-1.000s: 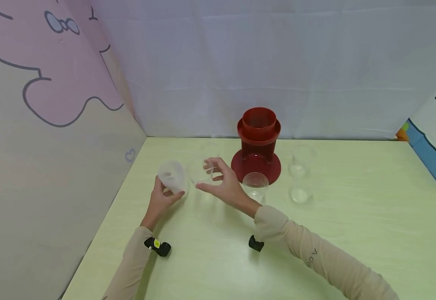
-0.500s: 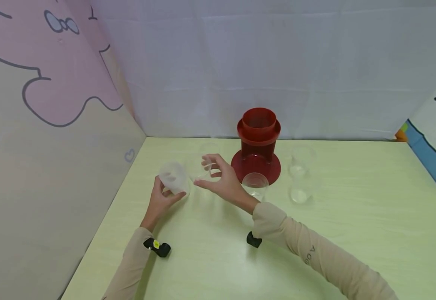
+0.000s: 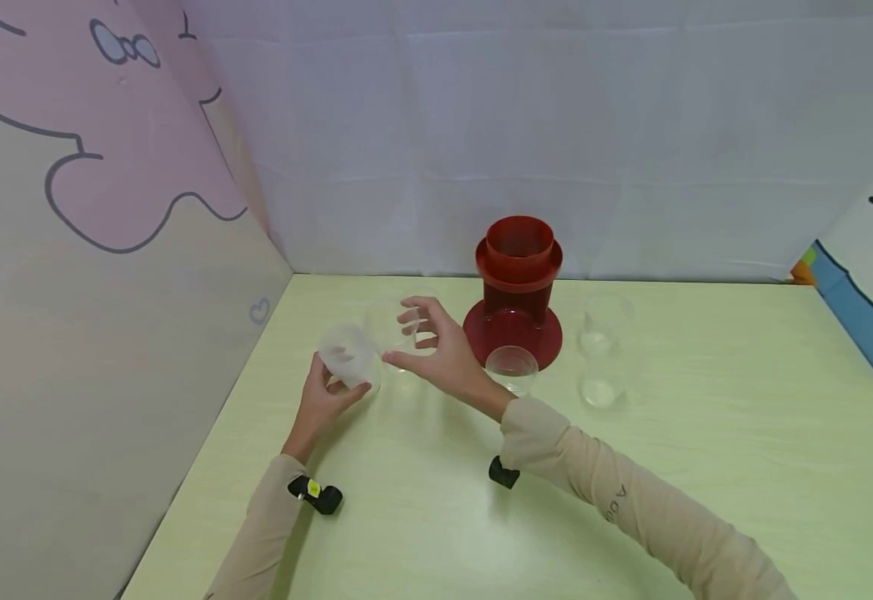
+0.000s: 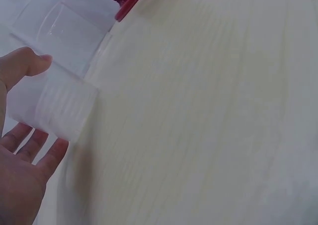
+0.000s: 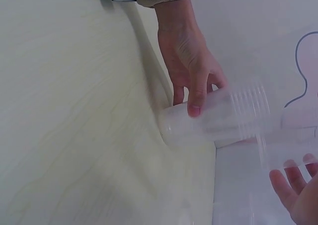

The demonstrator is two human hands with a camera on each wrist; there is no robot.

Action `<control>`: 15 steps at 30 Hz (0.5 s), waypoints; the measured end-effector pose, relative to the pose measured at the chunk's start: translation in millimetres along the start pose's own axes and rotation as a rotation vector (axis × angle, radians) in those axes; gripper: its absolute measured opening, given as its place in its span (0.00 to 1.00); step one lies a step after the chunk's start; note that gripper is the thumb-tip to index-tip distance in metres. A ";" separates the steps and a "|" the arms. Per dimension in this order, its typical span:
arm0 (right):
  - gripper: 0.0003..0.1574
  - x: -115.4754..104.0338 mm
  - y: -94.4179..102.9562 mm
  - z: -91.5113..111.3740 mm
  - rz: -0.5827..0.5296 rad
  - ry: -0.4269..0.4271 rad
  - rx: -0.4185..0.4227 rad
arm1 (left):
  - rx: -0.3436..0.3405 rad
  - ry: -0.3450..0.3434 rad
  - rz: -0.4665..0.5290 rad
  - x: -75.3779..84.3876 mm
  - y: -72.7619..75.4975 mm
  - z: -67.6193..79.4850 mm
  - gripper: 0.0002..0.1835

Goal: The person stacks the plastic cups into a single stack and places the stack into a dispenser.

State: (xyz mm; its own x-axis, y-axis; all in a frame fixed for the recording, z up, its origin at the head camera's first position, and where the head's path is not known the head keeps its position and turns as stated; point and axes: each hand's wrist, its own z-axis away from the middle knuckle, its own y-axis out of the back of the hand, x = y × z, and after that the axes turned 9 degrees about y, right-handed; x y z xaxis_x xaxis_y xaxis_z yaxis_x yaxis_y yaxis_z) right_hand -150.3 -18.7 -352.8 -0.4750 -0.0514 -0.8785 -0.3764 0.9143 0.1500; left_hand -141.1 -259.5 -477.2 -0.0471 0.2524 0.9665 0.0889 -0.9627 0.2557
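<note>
My left hand (image 3: pixel 323 408) grips a stack of nested clear plastic cups (image 3: pixel 349 354), tilted, over the left part of the table. In the right wrist view the stack (image 5: pixel 213 115) shows ribbed rims at its mouth end, with the left thumb along its side. My right hand (image 3: pixel 444 354) holds a single clear plastic cup (image 3: pixel 391 323) between thumb and fingers, right beside the mouth of the stack. In the right wrist view this cup (image 5: pixel 285 148) overlaps the stack's rims. The left wrist view shows the left fingers (image 4: pixel 52 158) curved around the stack.
A red stand with a round base (image 3: pixel 477 337) and a stepped cup-shaped top (image 3: pixel 519 262) stands at the back. In front of it is a clear cup (image 3: pixel 511 372). More clear cups (image 3: pixel 601 387) stand to its right. A wall borders the table's left side.
My right hand has moved slightly up and left, away from me, carrying the single cup. My left hand and the stack have stayed almost still.
</note>
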 end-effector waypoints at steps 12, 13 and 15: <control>0.37 -3.9 -3.3 -6.2 -0.008 0.000 -0.003 | 0.001 0.015 -0.032 -8.0 1.1 -3.3 0.44; 0.37 -4.4 -3.5 -6.7 -0.002 0.003 -0.003 | 0.001 0.013 -0.033 -8.2 1.2 -3.4 0.44; 0.37 -5.3 -3.7 -7.7 0.010 0.015 -0.002 | -0.003 0.014 -0.036 -8.3 1.3 -3.3 0.44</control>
State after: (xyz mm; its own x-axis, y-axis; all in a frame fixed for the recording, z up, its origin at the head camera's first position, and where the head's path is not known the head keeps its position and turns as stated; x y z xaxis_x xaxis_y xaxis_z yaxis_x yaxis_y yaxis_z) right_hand -152.5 -24.9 -345.2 -0.4905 -0.0478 -0.8702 -0.3731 0.9139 0.1601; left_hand -143.9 -263.2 -485.0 -0.0646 0.2853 0.9563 0.0839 -0.9533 0.2900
